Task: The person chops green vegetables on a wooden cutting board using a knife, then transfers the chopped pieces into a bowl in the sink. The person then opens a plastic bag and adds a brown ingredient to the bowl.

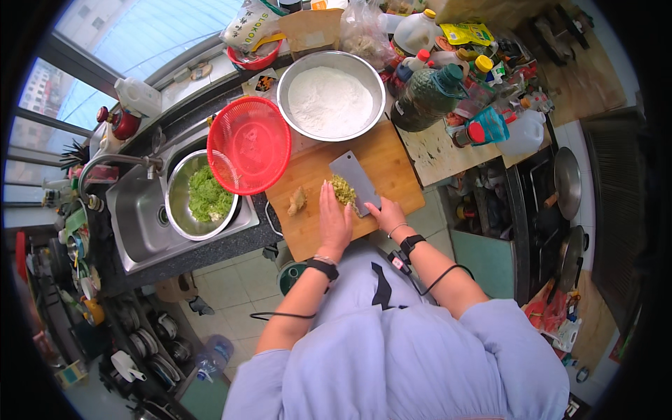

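A cleaver lies with its broad blade flat on the wooden cutting board. My right hand is closed around its near end, the handle hidden by the fingers. Chopped yellow-green food sits on and beside the blade's left edge. My left hand rests flat with its fingers extended against the left side of that pile. A knob of ginger root lies on the board to the left of my left hand.
Beyond the board stands a metal bowl of white flour. A red plastic colander overlaps the board's upper left. Shredded green vegetable fills part of a steel bowl in the sink. Bottles, including a large dark jug, crowd the right.
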`<state>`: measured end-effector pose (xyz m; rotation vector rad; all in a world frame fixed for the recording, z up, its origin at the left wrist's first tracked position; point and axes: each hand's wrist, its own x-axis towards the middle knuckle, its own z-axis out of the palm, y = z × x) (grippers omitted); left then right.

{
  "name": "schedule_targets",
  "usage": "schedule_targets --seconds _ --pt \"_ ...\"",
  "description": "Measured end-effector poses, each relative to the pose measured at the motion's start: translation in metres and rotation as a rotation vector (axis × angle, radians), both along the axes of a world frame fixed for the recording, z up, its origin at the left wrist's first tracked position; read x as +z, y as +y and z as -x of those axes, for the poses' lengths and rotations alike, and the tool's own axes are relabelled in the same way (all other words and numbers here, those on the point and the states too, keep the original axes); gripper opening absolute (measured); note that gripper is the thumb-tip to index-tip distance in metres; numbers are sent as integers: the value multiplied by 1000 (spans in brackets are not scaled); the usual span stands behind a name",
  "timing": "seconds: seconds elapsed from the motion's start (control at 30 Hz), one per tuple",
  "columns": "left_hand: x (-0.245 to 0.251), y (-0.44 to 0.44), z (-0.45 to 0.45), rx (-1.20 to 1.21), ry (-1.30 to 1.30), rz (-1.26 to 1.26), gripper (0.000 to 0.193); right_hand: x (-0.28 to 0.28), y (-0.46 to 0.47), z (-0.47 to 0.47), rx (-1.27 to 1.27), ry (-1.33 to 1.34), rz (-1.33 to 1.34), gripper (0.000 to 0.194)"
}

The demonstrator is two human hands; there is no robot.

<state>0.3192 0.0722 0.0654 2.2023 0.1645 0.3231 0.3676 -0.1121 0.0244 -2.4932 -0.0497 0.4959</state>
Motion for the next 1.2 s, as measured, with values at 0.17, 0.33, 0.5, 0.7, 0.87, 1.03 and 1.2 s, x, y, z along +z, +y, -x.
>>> schedule_targets --seconds 0.17,0.33,0.5,0.7,0.87,1.03,1.2 --pt "-46 -34 -32 335 -30 72 71 6 13 12 -5 80 7 52" --pt "-64 -39 -38 406 -48 91 66 0 29 25 69 53 -148 35" --pt "-50 -42 -40 452 -76 87 61 15 19 16 98 199 -442 28" --pt "6 -36 -47 485 -155 57 58 63 18 -3 119 463 -652 22" --pt "61 14 -54 613 -284 -13 52 110 66 -22 327 342 -729 21" --pt "96 100 -50 739 -363 -119 44 149 148 -32 417 463 -812 24" --pt "98 188 -42 802 -347 -101 42 158 239 -32 484 363 -783 22"
